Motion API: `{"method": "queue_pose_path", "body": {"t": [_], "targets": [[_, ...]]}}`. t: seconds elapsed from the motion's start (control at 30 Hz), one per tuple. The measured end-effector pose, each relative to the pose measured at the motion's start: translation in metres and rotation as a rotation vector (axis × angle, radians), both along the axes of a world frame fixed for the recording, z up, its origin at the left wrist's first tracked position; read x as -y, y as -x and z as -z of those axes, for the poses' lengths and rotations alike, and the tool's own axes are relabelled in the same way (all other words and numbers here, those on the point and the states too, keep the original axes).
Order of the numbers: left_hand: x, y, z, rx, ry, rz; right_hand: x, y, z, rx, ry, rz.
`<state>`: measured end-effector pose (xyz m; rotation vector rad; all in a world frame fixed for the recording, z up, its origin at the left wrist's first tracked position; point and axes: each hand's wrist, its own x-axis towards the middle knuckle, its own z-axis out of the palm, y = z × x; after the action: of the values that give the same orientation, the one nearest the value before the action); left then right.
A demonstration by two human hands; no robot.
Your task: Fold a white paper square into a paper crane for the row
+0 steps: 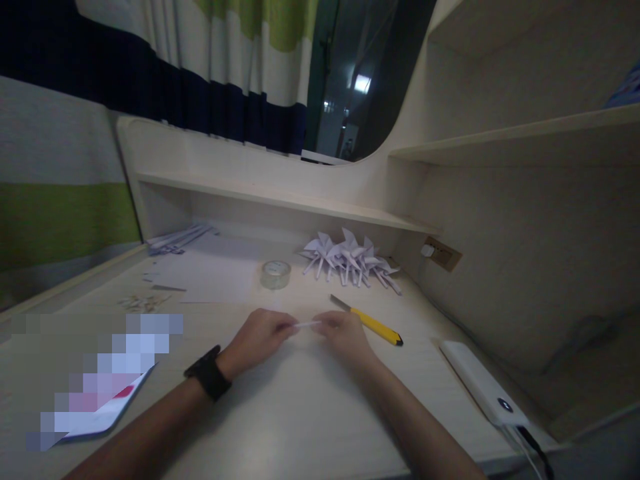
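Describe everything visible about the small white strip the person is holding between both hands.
The white strip is thin, narrow and pale, and looks like paper, perhaps rolled or folded tight; it is too small to tell which. It lies roughly level, stretched between the left hand and the right hand, each pinching one end with its fingertips. Only the short middle span shows. It is held just above the light wooden desk, in front of the yellow utility knife.

Thin white paper strip [307,324] held level between fingertips.
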<state>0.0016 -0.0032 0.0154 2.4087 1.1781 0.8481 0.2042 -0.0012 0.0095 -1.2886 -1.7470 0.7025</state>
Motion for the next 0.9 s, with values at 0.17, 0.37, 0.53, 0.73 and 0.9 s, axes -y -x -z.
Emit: {"method": "queue_pose_path", "body": {"t": [0.17,0.37,0.53,0.73,0.9], "targets": [[-0.002,0.003,0.000,0.063,0.039,-0.035,0.001,-0.001,-0.002,-0.076,-0.003,0.004],[0.003,-0.005,0.004,0.116,0.011,0.067,0.005,0.005,0.000,-0.057,-0.111,-0.038],[0.004,-0.007,0.001,0.195,0.061,0.044,0.007,0.006,0.002,-0.029,-0.137,-0.041],[0.004,-0.008,-0.001,0.248,0.161,0.066,0.008,0.005,0.002,-0.020,-0.195,-0.082],[0.004,-0.007,0.000,0.242,0.148,0.045,0.010,0.007,0.002,-0.013,-0.279,-0.059]]}}
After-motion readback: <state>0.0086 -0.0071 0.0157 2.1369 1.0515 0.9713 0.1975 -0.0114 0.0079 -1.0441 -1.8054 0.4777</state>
